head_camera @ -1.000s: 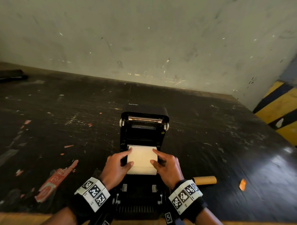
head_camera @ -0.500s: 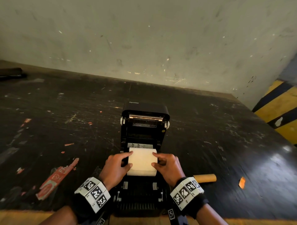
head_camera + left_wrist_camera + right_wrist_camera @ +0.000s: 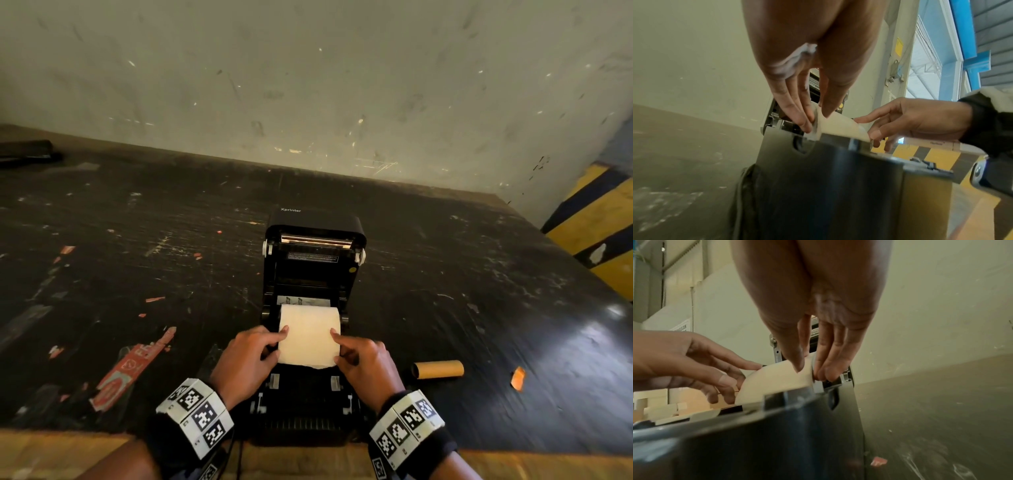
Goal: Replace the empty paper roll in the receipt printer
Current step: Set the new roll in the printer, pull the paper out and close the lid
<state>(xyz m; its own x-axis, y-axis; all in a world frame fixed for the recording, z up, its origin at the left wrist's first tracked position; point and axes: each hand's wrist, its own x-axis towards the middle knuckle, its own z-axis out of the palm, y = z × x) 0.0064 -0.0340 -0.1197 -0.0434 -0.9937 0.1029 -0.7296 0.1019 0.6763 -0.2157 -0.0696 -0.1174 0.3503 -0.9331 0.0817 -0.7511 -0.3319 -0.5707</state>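
Black printer (image 3: 310, 404) sits at near table (image 3: 171, 240) edge, lid up. Left hand (image 3: 245, 363) and right hand (image 3: 364, 365) pinch opposite ends of white roll (image 3: 309, 337), thumbs on its curved top, fingers against the end faces. Roll sits partly down in the open bay, between the side guides. Right of printer, apart from it: brown cardboard core (image 3: 437, 369) lying on its side. Beyond that, an orange scrap (image 3: 518, 378). Grey wall (image 3: 308, 85) behind.

Matt paper roll (image 3: 309, 334), glossy (scuffed) tabletop (image 3: 479, 308)
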